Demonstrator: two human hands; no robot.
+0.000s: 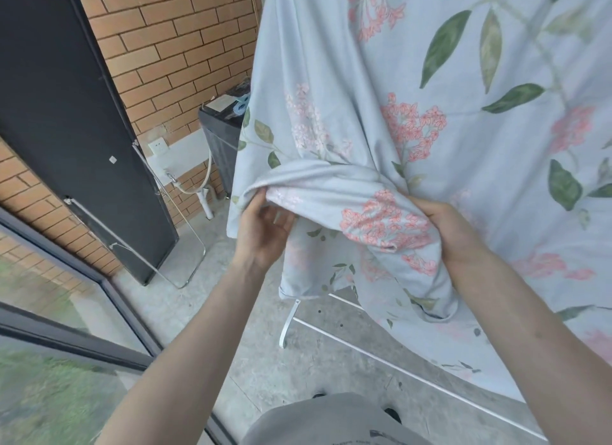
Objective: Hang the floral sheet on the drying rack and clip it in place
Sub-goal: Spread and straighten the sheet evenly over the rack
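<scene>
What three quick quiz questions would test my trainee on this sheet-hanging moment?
1. True or false: both hands are on the floral sheet.
2. Which hand grips the bunched fold with the pink flower print? A) left hand B) right hand
3. Fill in: below the sheet's hanging corner, a white ____ of the drying rack stands on the concrete floor.

Key:
1. True; the left hand's fingers hold the twisted edge.
2. B
3. leg
</scene>
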